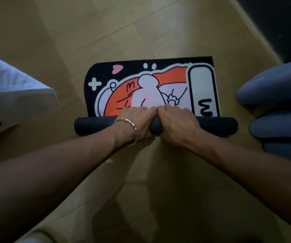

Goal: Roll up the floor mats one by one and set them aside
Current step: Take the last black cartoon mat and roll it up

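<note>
Near the middle of the tan tiled floor [88,32]: a black floor mat with an orange-and-white cartoon print [151,81], partly rolled from its near end. Flat at the far end, with a pink heart, a white cross and a white panel bearing a black letter. Wound at the near end into a dark roll [92,126] lying crosswise, its underside outward. Printed picture cut short where it passes under the roll and behind the knuckles.

Gripping the middle of the roll, side by side and touching: left hand [137,120] and right hand [178,121], fingers curled over the top and down the far side. Fingertips hidden against the flat part; thumbs tucked below, hard to make out. Round the left wrist, a thin silver bangle [134,130]. Forearms running back to the lower corners, darkened by shadow.

At the left edge of the floor, a white fabric bundle [9,95] with red marks, cut off by the frame and not identifiable. At the right edge, stacked blue-grey rounded bundles [278,95], well apart from the roll's end, also cut off; impossible to tell what. In the far right corner, a dark surface [285,23], too dim to read.
</note>
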